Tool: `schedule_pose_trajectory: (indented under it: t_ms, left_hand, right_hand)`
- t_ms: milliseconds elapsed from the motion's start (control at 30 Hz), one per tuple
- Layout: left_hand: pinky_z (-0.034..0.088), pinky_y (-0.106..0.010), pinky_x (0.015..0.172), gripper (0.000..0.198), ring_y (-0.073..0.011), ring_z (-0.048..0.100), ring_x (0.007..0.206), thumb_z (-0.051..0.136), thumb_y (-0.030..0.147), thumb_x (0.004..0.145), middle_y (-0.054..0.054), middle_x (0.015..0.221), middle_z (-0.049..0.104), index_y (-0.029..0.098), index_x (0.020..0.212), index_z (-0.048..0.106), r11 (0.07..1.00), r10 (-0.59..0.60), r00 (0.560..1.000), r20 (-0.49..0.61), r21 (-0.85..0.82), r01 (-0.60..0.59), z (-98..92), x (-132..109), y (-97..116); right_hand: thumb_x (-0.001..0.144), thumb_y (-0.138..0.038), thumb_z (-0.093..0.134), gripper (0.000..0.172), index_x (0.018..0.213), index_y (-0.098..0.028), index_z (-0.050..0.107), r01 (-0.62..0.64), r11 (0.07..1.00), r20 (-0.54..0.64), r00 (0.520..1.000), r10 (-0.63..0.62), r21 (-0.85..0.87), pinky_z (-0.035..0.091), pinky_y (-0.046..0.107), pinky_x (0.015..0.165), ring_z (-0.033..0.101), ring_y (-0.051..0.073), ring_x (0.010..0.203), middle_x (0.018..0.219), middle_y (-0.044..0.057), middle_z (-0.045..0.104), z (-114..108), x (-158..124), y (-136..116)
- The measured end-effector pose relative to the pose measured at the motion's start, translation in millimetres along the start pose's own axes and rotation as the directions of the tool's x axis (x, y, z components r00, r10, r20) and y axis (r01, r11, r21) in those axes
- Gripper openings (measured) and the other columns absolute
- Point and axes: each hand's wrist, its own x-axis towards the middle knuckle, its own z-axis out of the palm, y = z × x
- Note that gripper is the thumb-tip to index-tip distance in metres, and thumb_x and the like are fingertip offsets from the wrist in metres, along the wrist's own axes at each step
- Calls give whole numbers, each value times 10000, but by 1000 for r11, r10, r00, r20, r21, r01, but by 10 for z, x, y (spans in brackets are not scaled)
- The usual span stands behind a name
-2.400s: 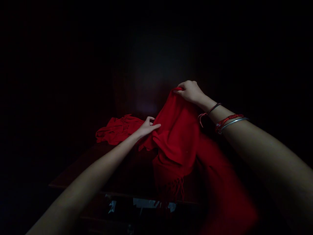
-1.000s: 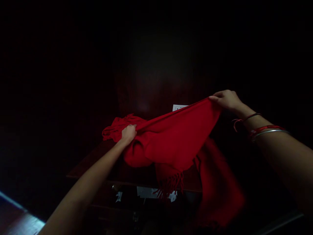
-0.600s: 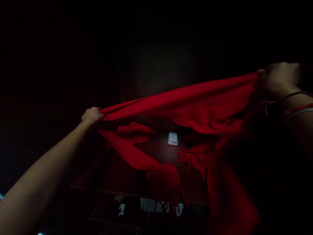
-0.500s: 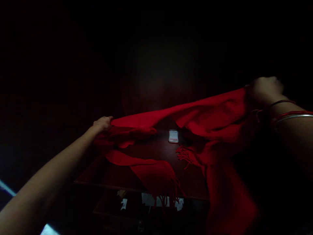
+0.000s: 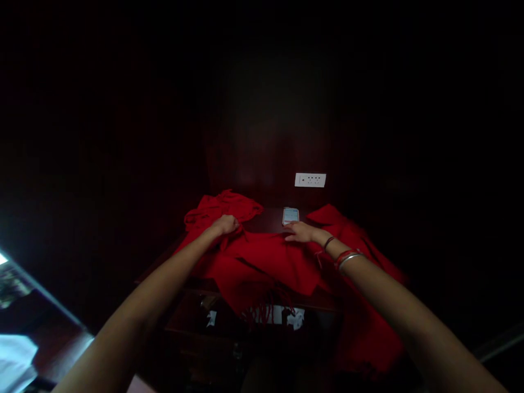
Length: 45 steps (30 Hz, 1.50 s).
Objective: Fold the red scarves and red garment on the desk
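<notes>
A red fringed scarf [image 5: 270, 254] lies spread and rumpled over a dark desk top [image 5: 272, 214]. Its fringe hangs past the front edge, and another length drops at the right. My left hand [image 5: 226, 224] is closed on the cloth, beside a bunched red heap [image 5: 223, 204] at the back left. Fingers stretched out, my right hand [image 5: 301, 232] rests on or just above the scarf. Its fingertips are at the near end of a lit phone [image 5: 290, 215], and I cannot tell whether they touch it. Bangles circle the right wrist.
A white socket plate [image 5: 310, 180] is on the dark wall behind the desk. Below the desk top, an open shelf holds crumpled white papers [image 5: 295, 318]. Bright pale sheets [image 5: 16, 360] show at the lower left. Much of the surroundings is in darkness.
The scarf was held stretched in the air between both hands; now it lies on the desk. My hands came down and closer together, and the right hand opened. The socket plate is now visible.
</notes>
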Motion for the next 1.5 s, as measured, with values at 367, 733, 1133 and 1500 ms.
schedule_pose_trajectory:
  t_ms: [367,733,1133,1500]
  left_hand:
    - [374,-179,551,269,-94,441,576,388,362,743,18,616,493,155,615,501,877,412,910,-46,-249,-410,-588,-123,443]
    - [403,-201,547,340,-92,485,586,497,464,678,10,678,539,134,724,562,803,387,917,-99,-453,-388,-1044,-185,692]
    - [366,-194,632,157,-125,519,662,468,270,630,24,663,574,182,686,585,783,406,884,231,411,-467,-1625,132,91]
    - [331,-317,858,580,-210,360,1100,490,348,679,-75,1240,335,239,1215,296,882,375,900,222,213,-421,283,-92,254]
  right_hand:
    - [753,-309,450,357,1079,-163,459,5,930,-420,893,161,368,364,275,769,485,157,906,1029,89,533,45,634,-696]
    - [677,-331,543,363,991,-150,542,75,748,-86,996,-24,659,411,215,636,536,119,728,898,41,597,34,193,-126]
    - [770,-261,395,233,877,-152,571,-504,864,-607,683,406,10,366,252,614,531,188,738,828,101,605,-1039,-110,789]
    - [724,-254,452,185,824,-167,581,-346,925,-641,748,171,-156,366,254,623,512,160,664,746,46,598,-1650,-369,652]
